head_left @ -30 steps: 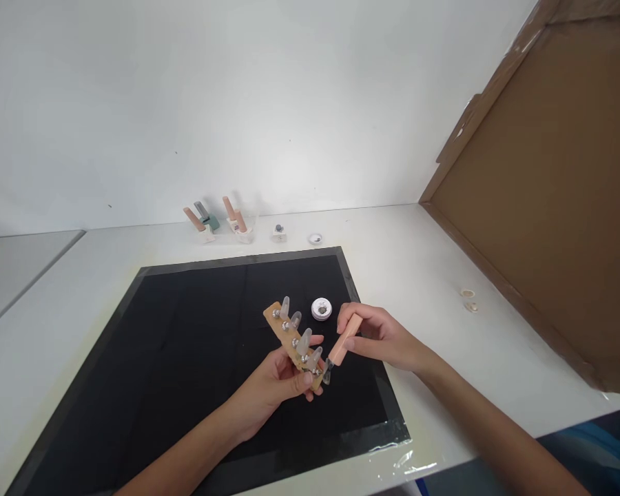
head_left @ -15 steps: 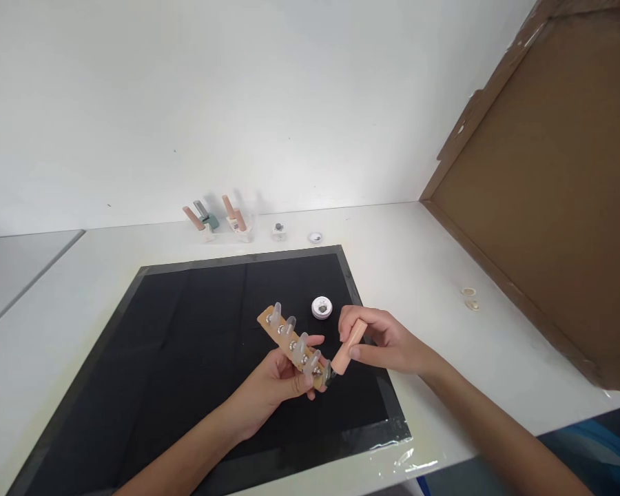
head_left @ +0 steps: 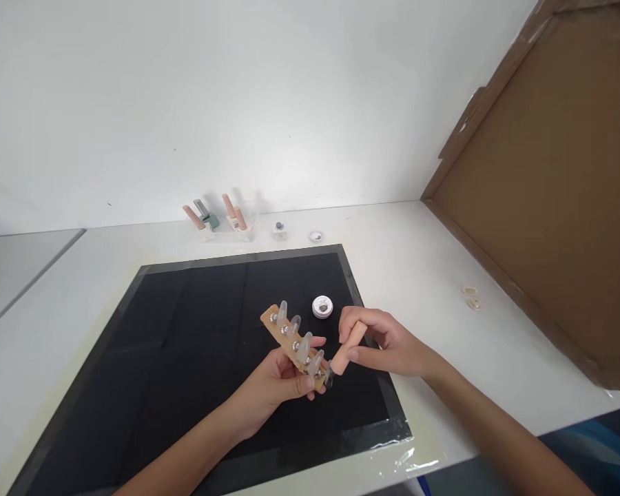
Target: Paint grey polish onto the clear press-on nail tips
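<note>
My left hand (head_left: 273, 382) grips the near end of a wooden strip (head_left: 289, 339) that carries several clear false nail tips on metal studs. It is held above a black mat (head_left: 186, 344). My right hand (head_left: 387, 339) pinches a peach-coloured brush handle (head_left: 348, 346), its dark tip touching the nail tip at the strip's near end. A small round white jar (head_left: 322, 307) with dark contents sits on the mat just beyond both hands.
At the back of the white table stand small nail polish bottles (head_left: 222, 220), a tiny white block (head_left: 278, 229) and another small jar (head_left: 315, 236). Two small pale rings (head_left: 470, 296) lie to the right. A large brown cardboard sheet (head_left: 548, 179) leans at the right.
The strip has shifted and tilted slightly in my left hand. My right hand has brought the brush a little lower, keeping its tip on the nearest nail.
</note>
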A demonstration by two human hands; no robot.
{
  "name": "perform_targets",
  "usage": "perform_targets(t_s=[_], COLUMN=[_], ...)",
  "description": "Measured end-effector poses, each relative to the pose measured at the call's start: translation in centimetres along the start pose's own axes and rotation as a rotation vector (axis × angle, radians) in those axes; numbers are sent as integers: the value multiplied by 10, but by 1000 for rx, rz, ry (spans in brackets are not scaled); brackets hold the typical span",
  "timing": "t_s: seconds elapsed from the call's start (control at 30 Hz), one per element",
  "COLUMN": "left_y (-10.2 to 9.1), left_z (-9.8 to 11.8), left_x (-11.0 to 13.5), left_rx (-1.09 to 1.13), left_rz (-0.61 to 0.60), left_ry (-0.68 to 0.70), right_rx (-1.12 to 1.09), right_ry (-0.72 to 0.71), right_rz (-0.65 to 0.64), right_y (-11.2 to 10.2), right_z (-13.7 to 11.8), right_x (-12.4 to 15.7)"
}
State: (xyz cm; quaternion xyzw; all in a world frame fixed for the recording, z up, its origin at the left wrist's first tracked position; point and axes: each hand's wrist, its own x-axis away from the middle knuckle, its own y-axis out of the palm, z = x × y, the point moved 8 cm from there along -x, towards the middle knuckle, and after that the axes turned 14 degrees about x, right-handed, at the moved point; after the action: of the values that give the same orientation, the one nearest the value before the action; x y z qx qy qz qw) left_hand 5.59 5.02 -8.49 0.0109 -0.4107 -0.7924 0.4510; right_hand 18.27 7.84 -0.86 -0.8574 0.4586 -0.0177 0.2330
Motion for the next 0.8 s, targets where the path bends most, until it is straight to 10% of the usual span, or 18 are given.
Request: perform_targets(t_s=[0.8], left_y=[-1], left_z=[0], left_x=[-1], left_rx=[7], left_rz=[43], left_ry=[-10], right_rx=[11], right_ry=[165], right_rz=[123], right_y=[-14], right_z=[16], right_x=[-1])
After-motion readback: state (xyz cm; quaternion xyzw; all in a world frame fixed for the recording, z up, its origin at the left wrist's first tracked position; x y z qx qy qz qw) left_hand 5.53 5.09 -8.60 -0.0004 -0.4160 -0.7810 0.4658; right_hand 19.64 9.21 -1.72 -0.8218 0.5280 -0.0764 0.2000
